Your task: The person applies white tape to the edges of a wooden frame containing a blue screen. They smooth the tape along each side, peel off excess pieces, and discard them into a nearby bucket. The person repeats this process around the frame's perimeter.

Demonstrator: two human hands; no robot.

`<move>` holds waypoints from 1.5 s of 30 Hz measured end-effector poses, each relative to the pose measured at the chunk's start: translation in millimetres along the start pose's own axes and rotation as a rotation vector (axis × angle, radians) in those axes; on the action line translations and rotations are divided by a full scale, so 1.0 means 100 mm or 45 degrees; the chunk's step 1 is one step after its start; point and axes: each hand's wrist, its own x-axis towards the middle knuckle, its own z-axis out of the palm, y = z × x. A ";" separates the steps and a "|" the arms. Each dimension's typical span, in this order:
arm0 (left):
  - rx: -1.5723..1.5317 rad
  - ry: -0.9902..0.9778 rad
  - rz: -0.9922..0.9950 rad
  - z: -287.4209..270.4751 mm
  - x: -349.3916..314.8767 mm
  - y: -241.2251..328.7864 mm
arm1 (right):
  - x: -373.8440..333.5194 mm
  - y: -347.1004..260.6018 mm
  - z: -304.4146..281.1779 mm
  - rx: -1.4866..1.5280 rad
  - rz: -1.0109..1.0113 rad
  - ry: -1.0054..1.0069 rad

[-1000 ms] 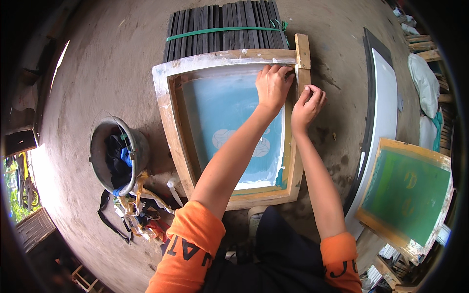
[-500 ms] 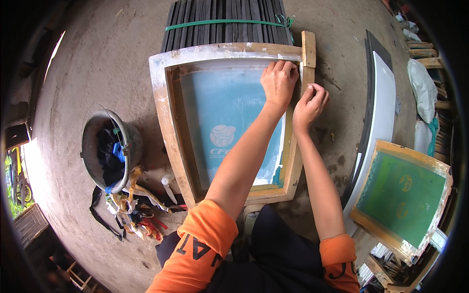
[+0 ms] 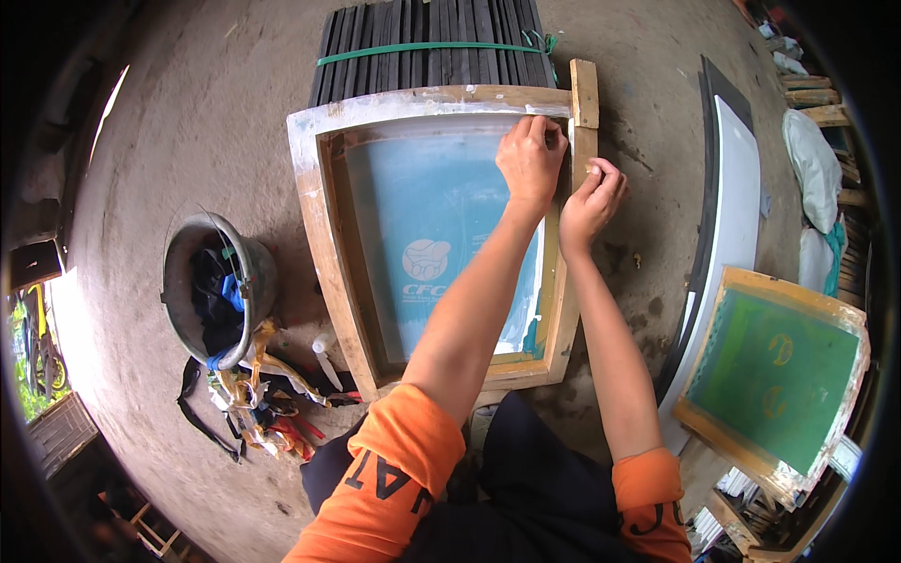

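A wooden silkscreen frame (image 3: 324,244) stands tilted in front of me, with pale blue mesh (image 3: 427,188) bearing a light printed emblem. White paint or coating marks its upper bar, and a short wood block (image 3: 584,94) sits at its top right corner. My left hand (image 3: 529,164) reaches across the mesh to the inner upper right corner. Its fingers are bent and pinched together; what they hold, if anything, is hidden. Against the outer side of the right bar, my right hand (image 3: 591,208) is closed, thumb to curled fingers, with a possible tiny yellowish bit at the tips.
Behind the frame stands a stack of dark slats (image 3: 432,70) tied with green strap. At left, a bucket (image 3: 178,310) holds dark and blue cloth, beside scattered rags (image 3: 272,432) and a white bottle (image 3: 322,343). A green-meshed screen (image 3: 751,375) and white panel (image 3: 737,178) lie right.
The view has shifted slightly, moving the frame a little left in the picture. Both hands remain at nearly the same places on the frame, with only slight finger movement.
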 end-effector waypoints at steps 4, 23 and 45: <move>-0.007 -0.132 0.035 -0.15 0.04 -0.04 | -0.01 -0.02 0.01 0.115 0.076 -0.016; 0.185 0.137 -0.228 0.18 -0.07 0.18 | 0.00 0.01 -0.04 0.171 0.125 -0.004; 0.206 -0.210 -0.592 -0.07 -0.02 0.34 | 0.00 -0.02 -0.05 0.339 0.209 0.048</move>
